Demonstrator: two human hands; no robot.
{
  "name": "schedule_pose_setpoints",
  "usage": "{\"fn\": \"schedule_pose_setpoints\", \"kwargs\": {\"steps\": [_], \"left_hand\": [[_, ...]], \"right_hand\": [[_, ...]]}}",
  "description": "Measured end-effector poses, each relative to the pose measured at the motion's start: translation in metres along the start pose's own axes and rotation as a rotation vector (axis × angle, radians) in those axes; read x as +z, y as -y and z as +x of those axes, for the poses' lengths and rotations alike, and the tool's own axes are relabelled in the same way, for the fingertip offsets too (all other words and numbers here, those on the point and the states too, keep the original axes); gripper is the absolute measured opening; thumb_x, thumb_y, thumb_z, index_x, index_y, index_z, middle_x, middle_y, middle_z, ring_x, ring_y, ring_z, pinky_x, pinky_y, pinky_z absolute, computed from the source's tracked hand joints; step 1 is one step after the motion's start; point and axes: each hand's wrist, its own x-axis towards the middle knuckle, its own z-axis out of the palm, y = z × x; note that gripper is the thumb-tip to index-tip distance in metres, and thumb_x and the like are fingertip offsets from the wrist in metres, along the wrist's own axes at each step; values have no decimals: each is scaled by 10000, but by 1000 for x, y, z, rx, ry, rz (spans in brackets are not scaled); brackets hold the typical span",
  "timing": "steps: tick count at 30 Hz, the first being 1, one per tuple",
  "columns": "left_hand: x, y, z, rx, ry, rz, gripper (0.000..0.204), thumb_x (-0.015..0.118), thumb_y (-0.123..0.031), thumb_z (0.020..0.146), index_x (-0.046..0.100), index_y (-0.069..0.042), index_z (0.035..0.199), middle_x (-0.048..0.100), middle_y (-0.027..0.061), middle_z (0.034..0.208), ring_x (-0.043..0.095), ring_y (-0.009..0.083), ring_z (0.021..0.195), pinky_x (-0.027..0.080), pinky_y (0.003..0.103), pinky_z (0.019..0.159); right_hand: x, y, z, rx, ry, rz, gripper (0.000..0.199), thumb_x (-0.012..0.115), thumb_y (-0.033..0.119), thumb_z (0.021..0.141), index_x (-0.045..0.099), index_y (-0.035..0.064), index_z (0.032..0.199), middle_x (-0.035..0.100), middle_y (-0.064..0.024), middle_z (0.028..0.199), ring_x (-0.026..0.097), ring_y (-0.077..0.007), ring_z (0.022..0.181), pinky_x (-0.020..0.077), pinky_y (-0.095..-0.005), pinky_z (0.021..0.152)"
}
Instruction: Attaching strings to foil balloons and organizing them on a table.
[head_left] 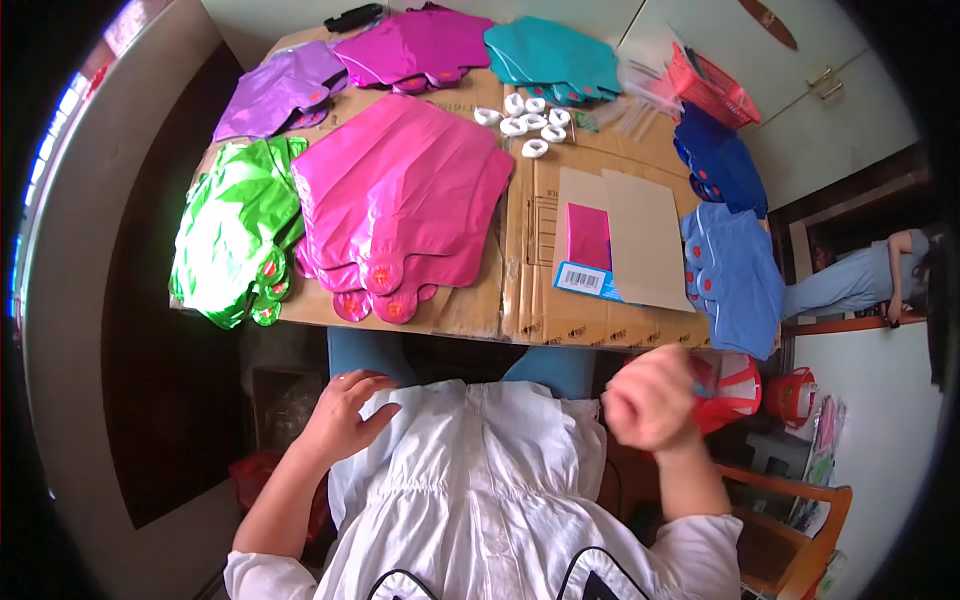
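Hovering over the white cloth garment (470, 440), the empty left hand (350, 412) curves loosely open; whether the blurred, curled right hand (652, 400) holds anything, I cannot tell. Glossy pink foil sheets (400, 190) overlap on the brown cardboard tabletop (625, 150), probably for easy reach

"How do the pink sheets (400, 180) look?"
"Smooth, glossy film, lightly creased. The green sheets (230, 215) are shinier, foil-like and crinkled."
"And the worktop (450, 312)?"
"Matt brown cardboard on top. The red basket (735, 103) looks like plastic; the chair (838, 515), smooth wood."
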Motion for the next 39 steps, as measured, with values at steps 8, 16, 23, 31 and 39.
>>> {"fn": "schedule_pose_setpoints", "kwargs": {"steps": [8,16,23,31,39], "left_hand": [[55,99,-62,-241,94,136,629,708,-400,756,547,-17,1229,438,229,1360,376,419,1286,337,477,1052],[47,81,-63,127,47,-18,337,729,-226,706,625,-56,978,579,164,1199,435,400,1244,340,518,1031],[-7,19,-125,-685,648,-791,166,527,-138,776,624,-9,819,628,110,829,567,200,772,466,350,729],[27,75,-102,-528,142,460,216,634,-246,812,652,-33,845,641,162,848,607,354,844,483,421,754],[60,85,-35,-3,206,369,397,705,-225,684,635,-71,1043,615,111,964,574,310,934,437,398,873]], "right_hand": [[130,30,-120,640,381,147,227,711,167,754,644,25,918,627,-125,1050,566,-320,1027,446,-407,900],[112,59,-103,747,254,476,190,698,88,787,614,31,947,641,-114,987,613,-291,904,495,-368,796],[55,88,-126,1163,956,844,97,625,83,863,653,36,943,650,-28,773,576,-79,610,463,-256,553],[131,21,-65,689,528,376,172,654,179,823,665,11,858,595,-127,730,611,-240,698,479,-329,636],[235,-18,-63,670,1345,597,273,699,239,821,671,-14,919,665,-80,818,613,-141,753,492,-290,677]]}}
